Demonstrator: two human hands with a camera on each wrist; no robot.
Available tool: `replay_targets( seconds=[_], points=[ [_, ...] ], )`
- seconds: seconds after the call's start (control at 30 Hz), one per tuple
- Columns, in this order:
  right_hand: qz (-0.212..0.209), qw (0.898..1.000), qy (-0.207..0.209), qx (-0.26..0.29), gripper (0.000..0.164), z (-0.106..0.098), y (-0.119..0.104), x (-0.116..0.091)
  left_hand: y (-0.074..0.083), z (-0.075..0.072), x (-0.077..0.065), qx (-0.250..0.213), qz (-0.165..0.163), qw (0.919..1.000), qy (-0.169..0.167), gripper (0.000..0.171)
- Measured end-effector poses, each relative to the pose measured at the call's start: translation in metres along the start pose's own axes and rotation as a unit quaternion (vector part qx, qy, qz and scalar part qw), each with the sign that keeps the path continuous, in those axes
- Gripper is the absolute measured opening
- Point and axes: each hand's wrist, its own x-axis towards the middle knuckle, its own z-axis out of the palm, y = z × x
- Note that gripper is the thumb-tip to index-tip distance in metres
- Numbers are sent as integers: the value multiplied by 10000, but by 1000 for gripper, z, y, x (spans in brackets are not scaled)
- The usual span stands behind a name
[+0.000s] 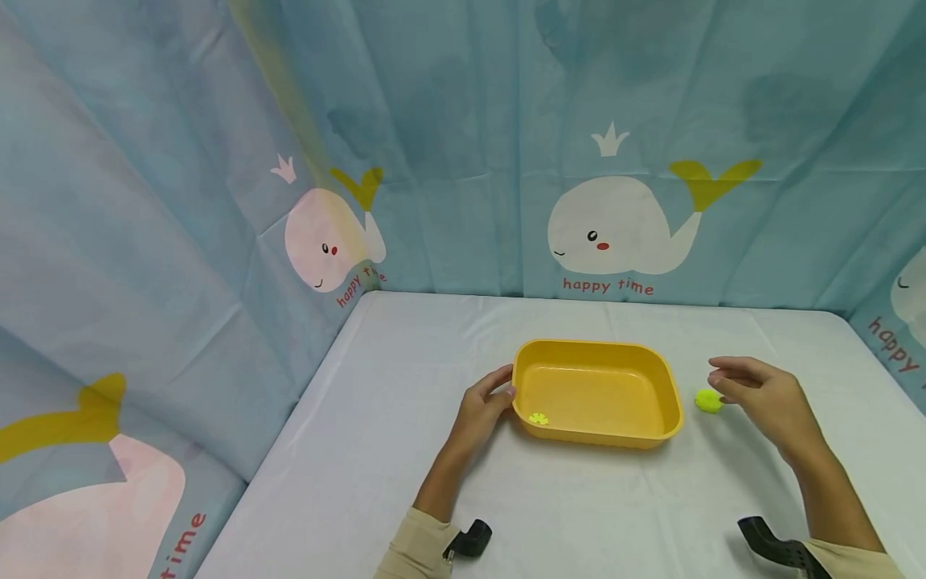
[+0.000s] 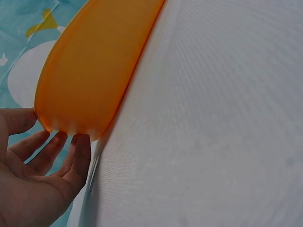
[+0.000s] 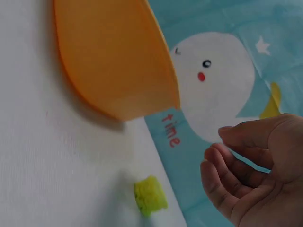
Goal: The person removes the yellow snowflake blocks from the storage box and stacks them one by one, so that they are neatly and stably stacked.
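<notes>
A yellow plastic tray [image 1: 596, 441] stands on the white-covered table. My left hand [image 1: 481, 408] is at its left end: in the left wrist view the thumb [image 2: 21, 120] meets the rim and the fingertips lie against the outer wall. Inside the tray, near its front left corner, lies a small yellow-green flower-shaped piece [image 1: 538, 419]. To the right of the tray, my right hand [image 1: 770, 402] hovers with loosely curved fingers and nothing between them. Below its fingertips a lime-green lump with a bumpy edge [image 3: 150, 195] rests on the cloth.
A white cloth [image 1: 405, 362] covers the table. Blue curtains [image 1: 463, 161] with printed whales hang behind it and along the left side. Black wrist mounts [image 1: 472, 539] stick out near both sleeves.
</notes>
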Motion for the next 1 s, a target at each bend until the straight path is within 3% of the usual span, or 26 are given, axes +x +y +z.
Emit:
replay_targets(
  seconds=[0.23,0.5,1.0],
  points=[
    [-459,9987,-111,200,49,11,-22,0,1,0,0,-36,43,10000,-2,47],
    [-883,9955,-353,24,45,33,-44,-1,2,1,0,97,-62,9999,63,46],
    [-1710,9756,-1368,121,39,91,-72,9,-1,-1,0,-78,8,10000,6,48]
  ],
)
